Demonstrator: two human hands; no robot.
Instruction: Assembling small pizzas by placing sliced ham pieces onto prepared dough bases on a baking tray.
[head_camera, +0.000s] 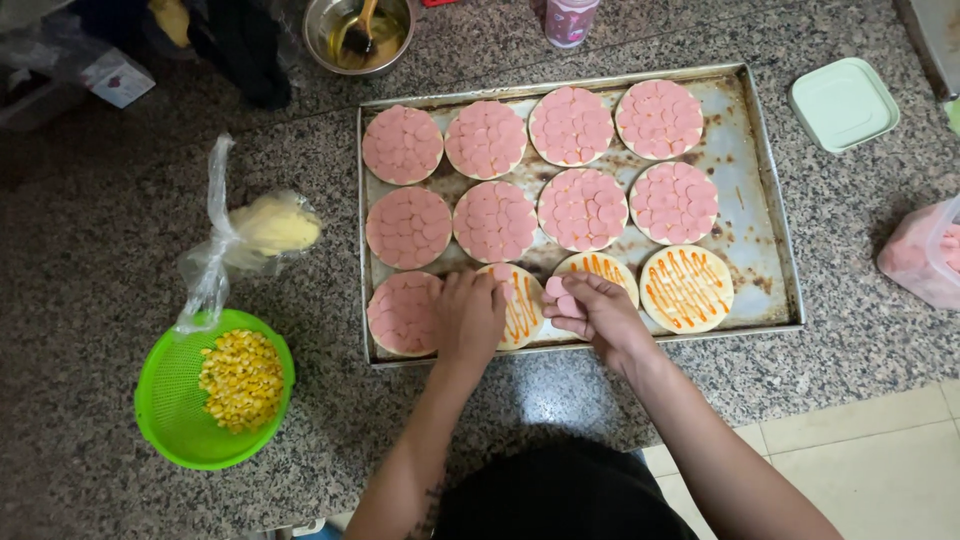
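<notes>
- My left hand (468, 318) lies palm down on a small round dough base (517, 305) in the front row of the baking tray (770, 200), fingertips pressing pink sausage slices onto its left half; the fingers are flat and spread, not closed around anything.
- That base is pale, striped with orange sauce, and only partly covered; its right half shows bare sauce lines.
- My right hand (593, 312) hovers just beside it, fingers curled shut on a small stack of sausage slices (562, 298), thin, round and pale pink.
- To the right in the same row sit two more sauced bases (686, 288) with orange zigzags and no meat.
- The front-left base (402, 312) and the eight in the two rows behind are fully tiled with overlapping pink slices.
- The tray is a worn metal sheet, stained brown, resting on a speckled granite counter (90, 290).
- Left of the tray stand a green strainer (170, 400) of yellow corn kernels and a knotted clear bag (262, 228) of pale shredded cheese.
- At the right edge sits a container of more pink slices (925, 250), and behind it a pale green lid (843, 102).
</notes>
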